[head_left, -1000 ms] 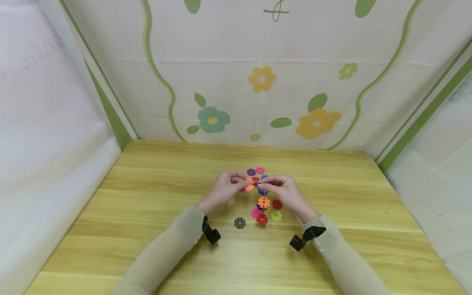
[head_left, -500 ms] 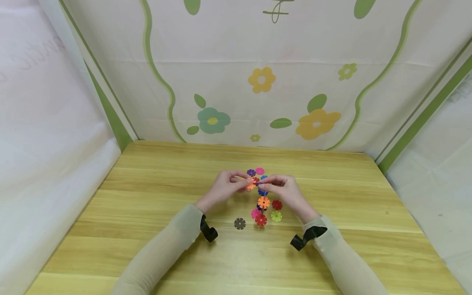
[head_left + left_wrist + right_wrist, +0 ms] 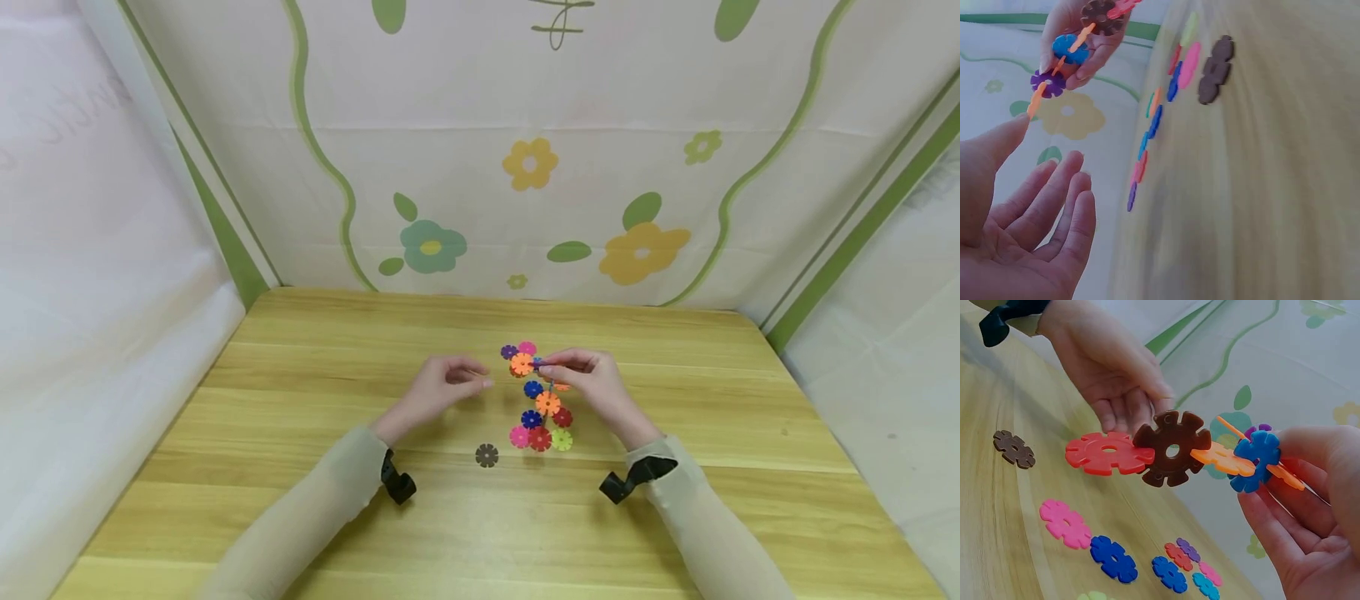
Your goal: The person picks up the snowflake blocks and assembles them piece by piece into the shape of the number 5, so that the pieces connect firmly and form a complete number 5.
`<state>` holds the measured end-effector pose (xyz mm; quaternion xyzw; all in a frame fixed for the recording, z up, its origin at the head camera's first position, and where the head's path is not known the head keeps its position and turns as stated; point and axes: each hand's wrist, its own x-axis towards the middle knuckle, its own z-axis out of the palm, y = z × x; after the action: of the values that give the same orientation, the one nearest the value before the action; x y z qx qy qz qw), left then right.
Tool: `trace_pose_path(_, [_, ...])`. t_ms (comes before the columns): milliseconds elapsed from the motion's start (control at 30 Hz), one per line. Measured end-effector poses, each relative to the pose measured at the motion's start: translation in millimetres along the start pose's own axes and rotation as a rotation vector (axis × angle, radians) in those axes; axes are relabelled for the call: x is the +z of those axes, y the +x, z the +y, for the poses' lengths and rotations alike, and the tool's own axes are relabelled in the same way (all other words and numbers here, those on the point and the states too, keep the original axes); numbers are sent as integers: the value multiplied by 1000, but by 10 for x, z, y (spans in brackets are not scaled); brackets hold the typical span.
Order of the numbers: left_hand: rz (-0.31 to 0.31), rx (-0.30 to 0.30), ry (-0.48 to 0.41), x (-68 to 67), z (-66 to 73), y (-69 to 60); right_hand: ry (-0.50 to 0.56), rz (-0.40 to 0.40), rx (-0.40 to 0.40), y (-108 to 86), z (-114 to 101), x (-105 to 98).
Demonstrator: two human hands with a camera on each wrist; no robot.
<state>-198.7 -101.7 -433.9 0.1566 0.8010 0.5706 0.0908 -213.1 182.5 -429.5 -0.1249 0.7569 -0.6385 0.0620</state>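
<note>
My right hand (image 3: pixel 600 385) pinches a chain of interlocked plastic snowflake discs (image 3: pixel 1179 428), held above the table. In the right wrist view the chain runs from a red disc through a brown one (image 3: pixel 1147 453) and an orange one (image 3: pixel 1229 460) to a blue disc (image 3: pixel 1254 450) at my fingertips. Purple (image 3: pixel 1054 87) and orange discs (image 3: pixel 1035 100) join on beyond it. My left hand (image 3: pixel 435 390) is off to the chain's left, fingers loosely spread and holding nothing. The head view shows a gap between it and the end orange disc (image 3: pixel 522 364).
Loose discs lie flat on the wooden table (image 3: pixel 337 350) beneath the chain: pink (image 3: pixel 520 436), lime (image 3: pixel 562 440), dark blue (image 3: pixel 533 390), purple (image 3: pixel 508 352) and others. A brown disc (image 3: pixel 487 455) lies nearer the front. Patterned cloth walls (image 3: pixel 450 167) surround the table.
My left hand has let go of the orange disc at the chain's end and moved left. My right hand has shifted slightly right with the chain.
</note>
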Motion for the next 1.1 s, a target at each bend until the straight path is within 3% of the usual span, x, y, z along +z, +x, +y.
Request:
trace_pose_path(200, [-101,49,59,15,-54,-140,-10,-9,-8,-10,5,-41])
trace_pose_path(367, [-192,31,107,62,-71,-217,-8,-14,-24,-19,8,-65])
trace_pose_path(633, [-283,22,163,120,-135,-282,-12,-6,-40,-28,37,-90])
trace_pose_path(1100, [-315,13,276,183,-137,-254,-11,-15,-24,-37,27,-50])
